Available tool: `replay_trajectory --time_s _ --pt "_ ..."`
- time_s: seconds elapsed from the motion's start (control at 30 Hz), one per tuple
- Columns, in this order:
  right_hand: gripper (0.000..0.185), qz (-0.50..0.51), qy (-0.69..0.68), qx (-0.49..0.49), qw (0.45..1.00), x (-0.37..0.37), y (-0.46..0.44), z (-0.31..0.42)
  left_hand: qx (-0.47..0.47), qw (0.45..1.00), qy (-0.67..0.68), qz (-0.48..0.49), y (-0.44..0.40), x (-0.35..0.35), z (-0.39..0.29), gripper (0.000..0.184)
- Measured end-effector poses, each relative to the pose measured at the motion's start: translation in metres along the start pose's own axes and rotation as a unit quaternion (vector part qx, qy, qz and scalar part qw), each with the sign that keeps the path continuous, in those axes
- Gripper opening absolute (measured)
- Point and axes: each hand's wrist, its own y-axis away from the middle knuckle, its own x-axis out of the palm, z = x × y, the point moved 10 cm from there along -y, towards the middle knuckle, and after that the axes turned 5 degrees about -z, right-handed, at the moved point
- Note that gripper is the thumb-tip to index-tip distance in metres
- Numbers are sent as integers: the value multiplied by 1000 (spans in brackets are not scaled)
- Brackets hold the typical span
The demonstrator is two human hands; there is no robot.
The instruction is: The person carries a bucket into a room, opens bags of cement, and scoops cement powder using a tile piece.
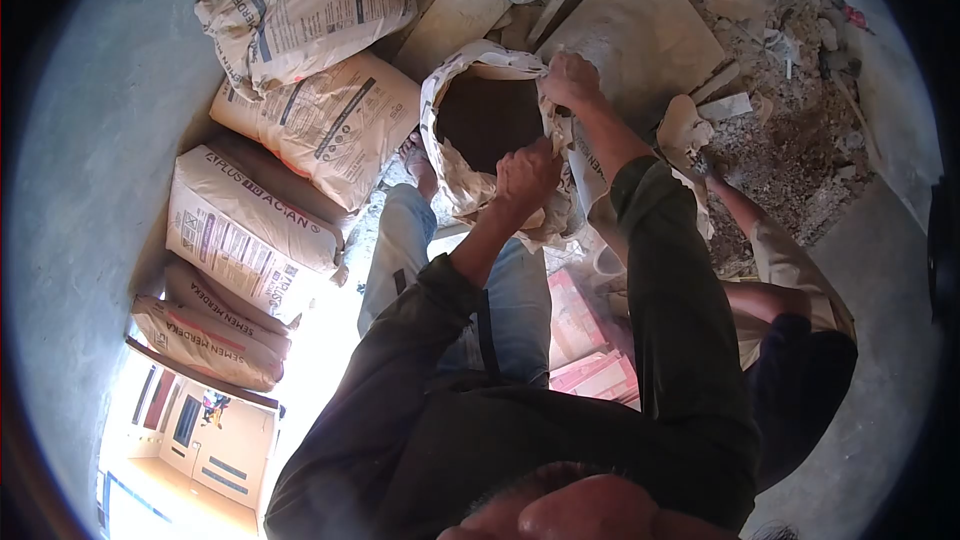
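An open paper sack point(432, 105) stands upright in front of me, with dark grey-brown powder point(488, 120) inside and a crumpled, folded-back mouth. My left hand point(528, 178) is closed on the near right part of its paper rim. Farther along the same side, my right hand point(572, 80) is closed on the rim near the far corner. Both sets of fingers are wrapped over the paper. A printed paper bag point(592, 190) lies against the sack's right side, partly hidden by my right forearm.
Full cement bags point(310, 10) are piled along the left wall, several more point(250, 225) nearer me. Flat boards point(640, 30) and rubble point(770, 140) cover the floor at the far right. Another person point(800, 370) is close on my right. Pinkish boxes point(590, 340) lie beside my legs.
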Motion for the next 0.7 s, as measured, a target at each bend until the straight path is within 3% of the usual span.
replay_trajectory --time_s 0.4,0.47,0.5,0.57,0.7 --pt "26 6 -19 14 1000 8 -6 -7 -13 999 26 -44 22 11 3 17" --pt "26 12 -18 22 1000 6 -13 -20 74 992 -64 74 63 64 -12 19" --pt "25 -35 -19 13 999 -3 -30 -29 66 998 25 3 70 12 -48 20" --pt "25 -78 -18 8 997 -9 -42 -29 -9 997 75 -12 88 20 -23 20" --pt "25 -80 -23 -11 996 -7 -42 -31 46 994 94 22 69 2 -24 21"
